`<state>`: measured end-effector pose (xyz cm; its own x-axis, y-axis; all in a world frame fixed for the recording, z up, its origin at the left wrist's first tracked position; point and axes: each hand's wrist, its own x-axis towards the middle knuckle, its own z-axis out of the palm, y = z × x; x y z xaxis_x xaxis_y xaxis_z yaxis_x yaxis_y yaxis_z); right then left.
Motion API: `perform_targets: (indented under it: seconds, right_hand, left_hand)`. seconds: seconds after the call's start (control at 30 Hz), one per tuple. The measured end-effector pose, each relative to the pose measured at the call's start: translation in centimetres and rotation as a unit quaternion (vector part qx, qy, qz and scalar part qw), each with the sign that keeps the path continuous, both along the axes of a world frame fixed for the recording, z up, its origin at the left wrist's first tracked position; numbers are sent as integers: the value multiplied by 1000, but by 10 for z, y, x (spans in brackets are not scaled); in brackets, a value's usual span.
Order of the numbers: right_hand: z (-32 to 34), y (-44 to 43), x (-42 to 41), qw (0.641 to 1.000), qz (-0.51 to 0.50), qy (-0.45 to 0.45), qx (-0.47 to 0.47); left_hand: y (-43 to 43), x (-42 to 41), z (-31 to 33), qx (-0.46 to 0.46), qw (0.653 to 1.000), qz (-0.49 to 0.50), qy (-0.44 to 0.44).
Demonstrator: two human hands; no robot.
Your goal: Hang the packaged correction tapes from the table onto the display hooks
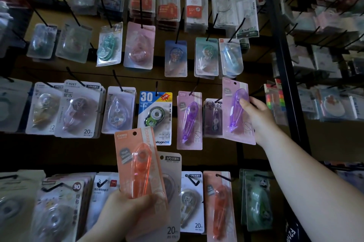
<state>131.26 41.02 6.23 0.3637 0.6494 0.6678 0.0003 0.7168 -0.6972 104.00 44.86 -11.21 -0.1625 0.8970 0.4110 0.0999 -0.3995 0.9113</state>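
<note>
Backdrop: dim display wall (226,160) crowded with hung packs on black hooks.
Right hand (256,117): I pinch the purple pack (237,111) upright — long axis vertical, tip down, beside a free hook (257,91).
Left hand (126,216): clamps the orange pack (137,164) with a grey-backed pack (172,192) behind — both upright.

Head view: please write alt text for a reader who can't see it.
The right hand holds a purple correction tape pack up to a wall of display hooks hung with packaged tapes. The left hand holds an orange pack and another behind it.
</note>
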Motion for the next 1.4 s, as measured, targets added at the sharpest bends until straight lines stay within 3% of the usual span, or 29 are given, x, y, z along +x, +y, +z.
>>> perform_targets:
  seconds: [0.47,0.67,0.93,1.4]
  right_hand:
    - [-17,6,3,999,-22,-39,-1]
    - [-14,-2,-6,997,-36,-34,58]
    - [-5,-5,-46,990,-6,-130,60]
    - [6,-10,-64,992,7,-115,56]
  left_hand:
    - [-15,15,7,29,999,13,-26]
    - [-18,12,8,27,999,23,-28]
    - [-23,8,12,19,999,27,-32]
    - [-36,-4,17,13,998,36,-53]
